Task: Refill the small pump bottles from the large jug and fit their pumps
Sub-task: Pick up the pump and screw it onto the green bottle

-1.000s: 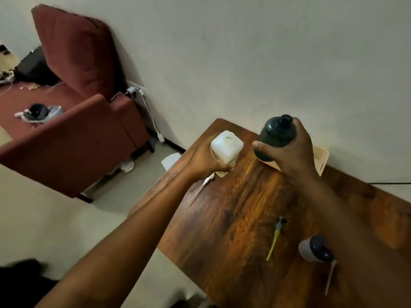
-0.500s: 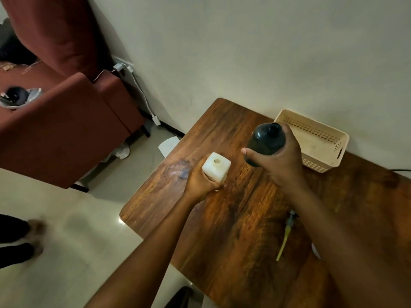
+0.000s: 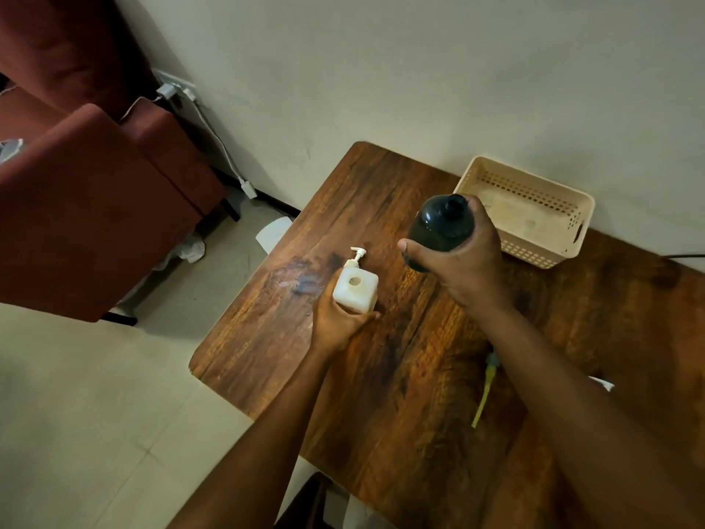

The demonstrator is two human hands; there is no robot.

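Spillage is the chief risk, and every cause of it shows on the wooden table (image 3: 400,376), which fills the frame from six o'clock out to three. At one o'clock, hard against the wall, the cream perforated basket (image 3: 534,192) sits just beyond the right hand, where a careless swing could knock it. The right hand (image 3: 463,261) is wrapped round a dark round bottle (image 3: 442,223), raised clear of the wood, its open mouth pointing up and away toward twelve. At centre the left hand (image 3: 335,318) clasps the white square bottle (image 3: 355,287) from its near side, base apparently on the table, its fill hole uncovered and narrow. I judge that a pour into so small a hole, with one hand steadying a light bottle, could miss or tip it. The white pump (image 3: 356,257) lies touching the square bottle's far edge, and any overflow would wet it. At five o'clock a yellow-tubed pump (image 3: 482,399) lies half under the right forearm, where a dropped elbow could sweep it off. No large jug is visible.
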